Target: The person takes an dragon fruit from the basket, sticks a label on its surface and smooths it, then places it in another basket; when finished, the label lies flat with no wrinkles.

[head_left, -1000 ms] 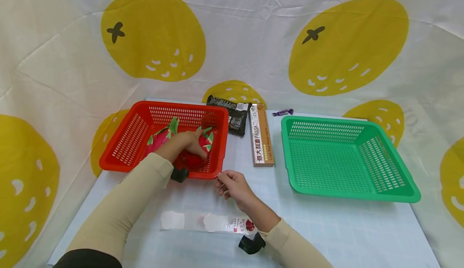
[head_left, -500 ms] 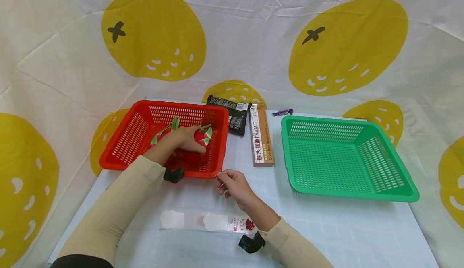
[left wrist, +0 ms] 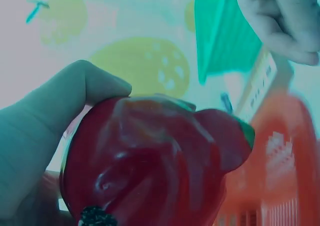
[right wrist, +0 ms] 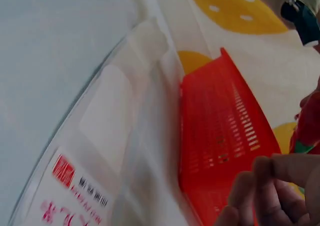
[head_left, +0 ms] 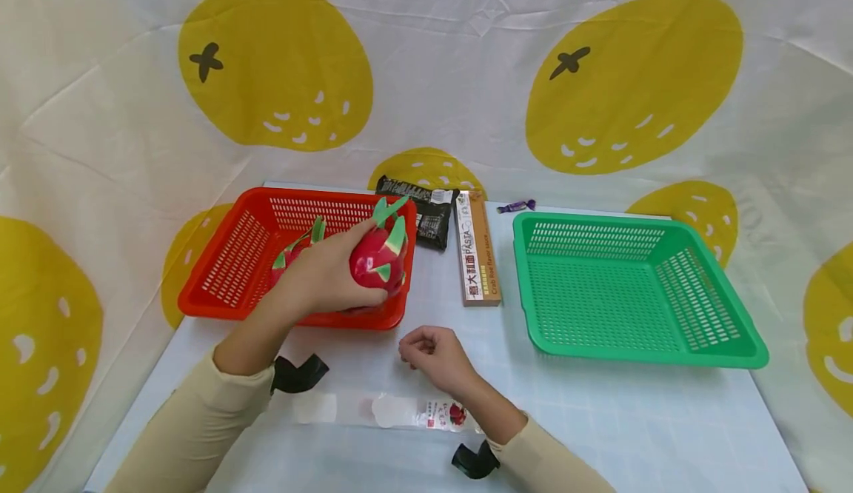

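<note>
My left hand grips a dragon fruit, pink-red with green-tipped scales, over the right part of the red basket. In the left wrist view the glossy red fruit fills the middle, the thumb along its upper left side. Another dragon fruit lies in the basket, mostly hidden behind the left hand and forearm. Just in front of the basket's near right corner is my right hand, fingers loosely curled and holding nothing. Its fingers overlap the basket in the right wrist view.
A clear plastic wrapper with a red-printed label lies flat in front of the hands. Behind are a black packet, a long pasta box and a small purple-wrapped candy. A green basket stands at the right.
My left hand has lifted the dragon fruit up from inside the red basket and toward me. The right hand has drawn slightly away from the basket's corner.
</note>
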Demonstrator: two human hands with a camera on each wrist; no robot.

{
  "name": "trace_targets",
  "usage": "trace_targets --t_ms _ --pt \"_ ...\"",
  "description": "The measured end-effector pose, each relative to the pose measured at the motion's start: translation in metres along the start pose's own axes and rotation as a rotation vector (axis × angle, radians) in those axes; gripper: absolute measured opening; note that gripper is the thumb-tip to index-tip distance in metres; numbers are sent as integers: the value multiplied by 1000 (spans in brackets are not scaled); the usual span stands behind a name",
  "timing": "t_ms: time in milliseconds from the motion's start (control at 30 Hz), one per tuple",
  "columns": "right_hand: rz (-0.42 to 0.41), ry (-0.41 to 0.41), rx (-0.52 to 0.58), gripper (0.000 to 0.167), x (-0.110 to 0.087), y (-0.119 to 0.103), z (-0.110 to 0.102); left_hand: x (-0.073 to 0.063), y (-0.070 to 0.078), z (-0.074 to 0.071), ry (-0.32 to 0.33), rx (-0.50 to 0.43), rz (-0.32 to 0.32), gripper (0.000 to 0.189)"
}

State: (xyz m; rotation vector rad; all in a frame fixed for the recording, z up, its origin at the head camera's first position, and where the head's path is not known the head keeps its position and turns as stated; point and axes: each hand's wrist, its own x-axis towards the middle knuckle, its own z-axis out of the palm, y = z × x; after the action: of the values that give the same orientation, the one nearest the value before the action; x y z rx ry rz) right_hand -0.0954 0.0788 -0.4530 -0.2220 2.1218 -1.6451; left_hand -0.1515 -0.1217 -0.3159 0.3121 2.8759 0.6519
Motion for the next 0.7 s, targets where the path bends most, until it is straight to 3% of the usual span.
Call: trace_targets --t_ms 167,333,433,567,700 --pt "-40 -39 -458 29 -35 20 -15 -17 33 23 73 48 107 107" --pt "-92 51 -885 54 -71 44 -23 -21 57 57 76 134 239 102" --pt "-151 112 -980 63 -82 57 -23 -18 62 81 23 191 283 100" --pt "-220 174 -1003 60 -88 70 -21 -14 60 112 -26 269 306 98" --pt "-247 199 -1005 54 -92 72 -22 -11 54 131 -43 341 325 94"
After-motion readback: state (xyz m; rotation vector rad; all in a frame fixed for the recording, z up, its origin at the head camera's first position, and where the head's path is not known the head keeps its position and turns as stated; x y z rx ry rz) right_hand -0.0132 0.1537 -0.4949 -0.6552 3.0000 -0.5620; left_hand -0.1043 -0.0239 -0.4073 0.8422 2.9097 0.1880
